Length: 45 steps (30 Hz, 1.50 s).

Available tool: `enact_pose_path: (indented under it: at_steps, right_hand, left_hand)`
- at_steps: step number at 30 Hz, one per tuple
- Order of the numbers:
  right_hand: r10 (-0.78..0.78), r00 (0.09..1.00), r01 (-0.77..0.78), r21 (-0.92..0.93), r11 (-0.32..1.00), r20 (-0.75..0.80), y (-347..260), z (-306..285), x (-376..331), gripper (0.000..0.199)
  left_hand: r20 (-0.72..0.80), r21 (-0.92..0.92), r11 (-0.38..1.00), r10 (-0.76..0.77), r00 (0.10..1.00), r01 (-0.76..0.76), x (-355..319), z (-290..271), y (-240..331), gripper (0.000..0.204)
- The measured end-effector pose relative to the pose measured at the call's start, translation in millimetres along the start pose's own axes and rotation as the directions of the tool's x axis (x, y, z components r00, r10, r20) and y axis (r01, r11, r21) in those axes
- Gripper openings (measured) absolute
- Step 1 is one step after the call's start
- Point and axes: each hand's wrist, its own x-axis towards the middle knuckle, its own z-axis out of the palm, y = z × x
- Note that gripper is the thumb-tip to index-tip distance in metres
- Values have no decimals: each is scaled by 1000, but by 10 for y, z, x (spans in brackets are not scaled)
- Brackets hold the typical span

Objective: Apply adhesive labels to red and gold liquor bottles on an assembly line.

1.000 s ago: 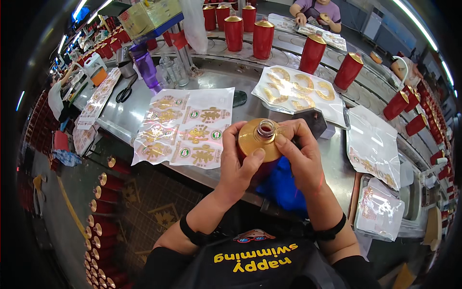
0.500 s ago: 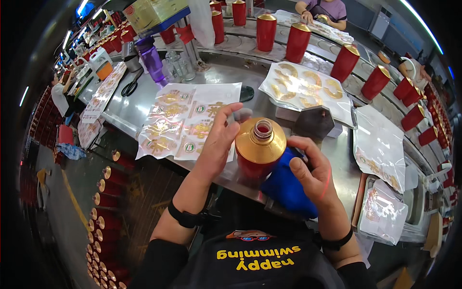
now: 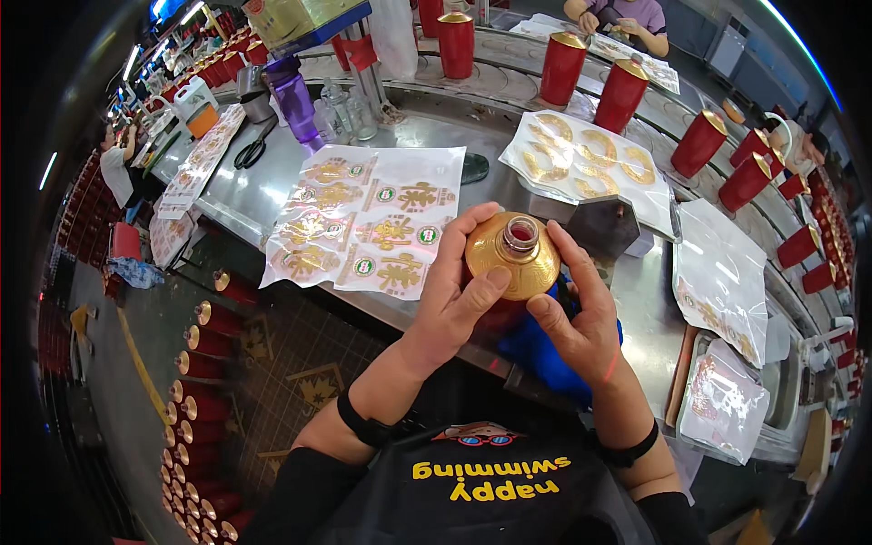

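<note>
A red bottle with a gold shoulder (image 3: 501, 270) and an open clear neck stands upright at the table's near edge, directly before me. My left hand (image 3: 459, 295) wraps its left side, thumb pressed on the gold shoulder. My right hand (image 3: 584, 318) cups the other side, its fingers along the shoulder and its thumb at the front. Fine line patterns show on the gold. Most of the red body is hidden by my hands. A blue cloth (image 3: 545, 363) lies under my right hand, and a black hexagonal block (image 3: 601, 225) sits just beyond it.
Left of the bottle lie sheets of gold stickers (image 3: 363, 227); a stack of arc-shaped gold stickers (image 3: 590, 154) is behind. Red bottles (image 3: 563, 68) line the curved conveyor. A purple bottle (image 3: 291, 95) and scissors (image 3: 255, 145) are far left. Another person (image 3: 627, 23) works across the conveyor.
Both hands have closed from loosely around the bottle onto its gold shoulder. The shoulder looked smoother before; line patterns show now. The bottles on the conveyor have shifted.
</note>
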Motion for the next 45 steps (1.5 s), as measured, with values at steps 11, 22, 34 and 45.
enact_pose_path:
  at_steps: [11, 22, 34, 45]
  right_hand:
    - [3, 1000, -3, 13, 1000, -5, 4, 14, -13, 70]
    - [-13, 1000, 14, 33, 999, -15, 47, 36, -17, 69]
    - [-1, 1000, 2, 59, 998, -30, 76, 66, -29, 69]
    - [-13, 999, 16, 74, 997, -46, 79, 87, -35, 69]
  left_hand:
    - [48, -266, 955, -125, 991, 134, 42, -39, 86, 60]
    - [12, 118, 991, -70, 997, 68, 89, -35, 94, 54]
    - [130, -62, 984, -157, 979, 166, 129, -129, 113, 57]
    - [103, 90, 986, -152, 983, 143, 107, -80, 144, 59]
